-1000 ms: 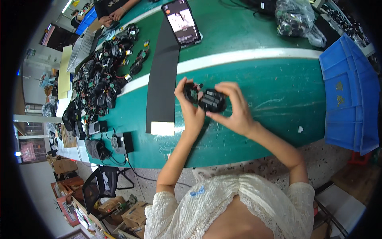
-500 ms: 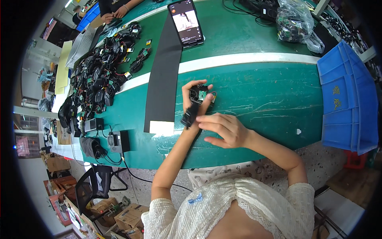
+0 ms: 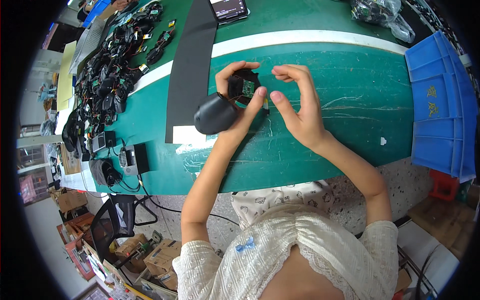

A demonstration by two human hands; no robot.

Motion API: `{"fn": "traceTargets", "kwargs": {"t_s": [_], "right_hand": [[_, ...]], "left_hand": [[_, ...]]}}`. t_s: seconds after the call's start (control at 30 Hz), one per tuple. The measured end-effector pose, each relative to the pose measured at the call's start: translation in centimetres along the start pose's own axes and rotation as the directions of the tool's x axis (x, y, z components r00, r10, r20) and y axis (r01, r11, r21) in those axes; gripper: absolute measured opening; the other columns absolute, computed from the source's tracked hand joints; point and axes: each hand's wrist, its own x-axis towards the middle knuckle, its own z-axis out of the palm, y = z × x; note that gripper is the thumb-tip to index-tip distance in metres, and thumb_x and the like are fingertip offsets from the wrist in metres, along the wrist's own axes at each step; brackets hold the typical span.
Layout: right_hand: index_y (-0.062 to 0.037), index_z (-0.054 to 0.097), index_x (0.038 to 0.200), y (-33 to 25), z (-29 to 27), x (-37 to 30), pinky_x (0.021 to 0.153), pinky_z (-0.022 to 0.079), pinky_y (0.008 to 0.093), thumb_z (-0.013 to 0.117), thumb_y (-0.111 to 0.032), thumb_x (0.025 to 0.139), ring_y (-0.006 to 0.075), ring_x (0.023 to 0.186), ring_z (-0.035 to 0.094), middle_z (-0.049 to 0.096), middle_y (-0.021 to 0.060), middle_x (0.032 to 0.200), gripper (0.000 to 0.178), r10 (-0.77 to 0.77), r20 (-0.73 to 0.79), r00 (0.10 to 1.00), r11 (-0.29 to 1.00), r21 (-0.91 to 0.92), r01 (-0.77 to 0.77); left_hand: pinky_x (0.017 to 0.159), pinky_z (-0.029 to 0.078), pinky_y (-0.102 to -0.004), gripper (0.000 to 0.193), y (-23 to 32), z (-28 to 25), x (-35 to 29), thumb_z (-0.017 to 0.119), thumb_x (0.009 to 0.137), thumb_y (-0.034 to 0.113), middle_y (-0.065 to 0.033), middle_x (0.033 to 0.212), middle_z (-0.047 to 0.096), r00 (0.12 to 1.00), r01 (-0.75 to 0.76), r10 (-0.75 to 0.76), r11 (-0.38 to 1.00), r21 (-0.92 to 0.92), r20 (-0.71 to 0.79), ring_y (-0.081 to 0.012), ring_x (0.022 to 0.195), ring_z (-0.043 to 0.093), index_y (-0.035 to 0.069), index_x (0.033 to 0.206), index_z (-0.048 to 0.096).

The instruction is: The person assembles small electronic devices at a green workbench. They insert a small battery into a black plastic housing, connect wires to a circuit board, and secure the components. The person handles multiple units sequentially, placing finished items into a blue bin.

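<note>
The left hand holds an opened black plastic housing with a green circuit board above the worktop, which is green with a scuffed surface. The fingers curl around the housing's far left side, and the thumb lies along its near right edge by the board. A smooth, rounded black plastic shell sits over the heel of this hand and the wrist, just beside the housing; what supports it cannot be told. A small yellowish and black piece shows just right of the thumb, too small to make out.

The right hand is raised just right of the housing, apart from it. Its fingers are bent, with a wide gap between them and the thumb, and nothing shows between them.

Left of the hands, a long matte black strip lies on the worktop, with a white rectangular sheet at its near end. Further left is a heap of black devices with wires and boards, and nearer the person stands a grey and black box-shaped device. A phone with a lit screen stands at the strip's far end. To the right are a small white piece and a blue plastic crate.
</note>
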Motion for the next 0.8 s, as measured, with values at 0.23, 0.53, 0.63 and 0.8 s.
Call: {"fn": "traceTargets", "kwargs": {"t_s": [0.23, 0.53, 0.63, 0.8], "right_hand": [[-0.0010, 0.031, 0.128, -2.5, 1.4, -2.2, 0.071, 0.046, 0.0321, 0.077, -0.039, 0.069, 0.0213, 0.083, 0.052, 0.040, 0.0157, 0.115, 0.084, -0.011, 0.306, 0.952, 0.985, 0.167, -0.042], [-0.0056, 0.035, 0.124, -2.0, 0.7, -1.2, 0.081, 0.046, 0.0323, 0.067, -0.012, 0.074, 0.0256, 0.107, 0.045, 0.036, 0.0159, 0.116, 0.060, 0.198, 0.425, 0.883, 0.859, 0.358, -0.365], [-0.0040, 0.043, 0.120, -2.1, -0.2, -0.3, 0.081, 0.045, 0.0291, 0.058, -0.003, 0.076, 0.0158, 0.097, 0.051, 0.046, 0.0084, 0.111, 0.046, 0.238, 0.451, 0.860, 0.756, 0.470, -0.455], [-0.0024, 0.043, 0.120, -1.5, -0.8, 0.4, 0.075, 0.048, 0.0266, 0.055, -0.005, 0.080, 0.0135, 0.080, 0.058, 0.054, 0.0105, 0.107, 0.042, 0.188, 0.441, 0.878, 0.741, 0.524, -0.421]], "left_hand": [[0.078, 0.047, -0.0337, 0.051, -0.4, 0.1, -0.1, 0.074, 0.071, 0.008, -0.0115, 0.105, 0.053, 0.982, -0.014, 0.100, 0.886, 0.464, -0.162, -0.0250, 0.092, 0.056, 0.005, 0.111, 0.043], [0.073, 0.052, -0.0360, 0.067, -1.2, 0.3, 0.0, 0.073, 0.066, -0.004, -0.0226, 0.122, 0.038, 0.943, -0.226, 0.323, 0.794, 0.565, -0.076, -0.0327, 0.097, 0.054, 0.008, 0.111, 0.025], [0.082, 0.052, -0.0382, 0.063, -1.1, -0.1, 0.2, 0.058, 0.067, -0.016, -0.0225, 0.129, 0.031, 0.970, -0.214, 0.232, 0.958, 0.194, -0.076, -0.0335, 0.112, 0.048, 0.010, 0.113, 0.023], [0.091, 0.048, -0.0448, 0.063, 0.5, -2.0, 1.1, 0.046, 0.067, -0.019, -0.0224, 0.137, 0.022, 0.983, -0.027, 0.087, 0.939, -0.342, 0.162, -0.0364, 0.128, 0.031, 0.012, 0.117, 0.025]]}}
